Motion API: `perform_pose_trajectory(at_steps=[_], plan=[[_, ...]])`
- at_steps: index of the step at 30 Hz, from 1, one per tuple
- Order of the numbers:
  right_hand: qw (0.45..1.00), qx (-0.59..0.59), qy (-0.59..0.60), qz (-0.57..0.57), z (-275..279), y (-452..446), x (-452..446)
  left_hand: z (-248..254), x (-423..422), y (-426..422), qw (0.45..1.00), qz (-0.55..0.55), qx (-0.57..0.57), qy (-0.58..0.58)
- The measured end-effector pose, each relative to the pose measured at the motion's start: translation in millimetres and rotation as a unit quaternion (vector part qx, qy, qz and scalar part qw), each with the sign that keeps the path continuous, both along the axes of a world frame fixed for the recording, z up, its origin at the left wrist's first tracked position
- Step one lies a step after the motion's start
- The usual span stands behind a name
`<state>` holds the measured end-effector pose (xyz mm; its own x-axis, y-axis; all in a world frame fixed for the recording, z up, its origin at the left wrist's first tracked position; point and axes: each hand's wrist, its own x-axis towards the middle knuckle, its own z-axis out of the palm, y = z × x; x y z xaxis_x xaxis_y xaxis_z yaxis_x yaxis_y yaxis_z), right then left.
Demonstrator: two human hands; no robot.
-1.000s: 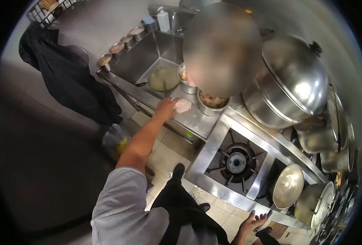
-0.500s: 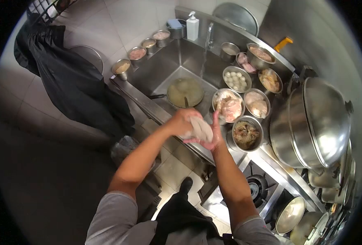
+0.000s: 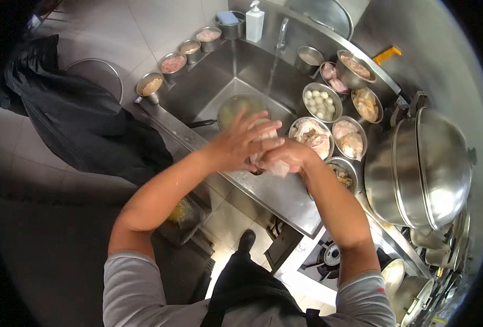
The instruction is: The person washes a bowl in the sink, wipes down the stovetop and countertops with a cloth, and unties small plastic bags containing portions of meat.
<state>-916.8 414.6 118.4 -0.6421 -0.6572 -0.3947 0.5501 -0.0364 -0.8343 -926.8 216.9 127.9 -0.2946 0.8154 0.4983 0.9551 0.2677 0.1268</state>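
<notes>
Stainless-steel table around a sink: near the pan of cloudy liquid, the right hand, fingers spread, and left hand, curled, both grasp a pale, limp item.

Both bent arms reach to the near edge of the sink, the left hand spreading its fingers against the right hand.
</notes>
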Motion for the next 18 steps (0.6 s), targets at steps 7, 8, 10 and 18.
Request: perform_pose_trajectory(at_steps=[7,8,10,18], plan=[[0.922,0.315,0.211,-0.075,-59,-28,-48,-61,-65,21,0.979,0.144,-0.106,-0.093],[0.923,0.314,0.209,-0.078,-76,-30,-49,-72,-70,24,0.968,0.171,-0.147,-0.112],[0.744,0.501,0.441,-0.045,-117,-33,-54,-95,-76,30,0.954,0.195,-0.189,-0.129],[0.793,0.561,0.223,-0.083,-144,-51,-14,-129,-59,36,0.876,0.19,-0.337,-0.288]])
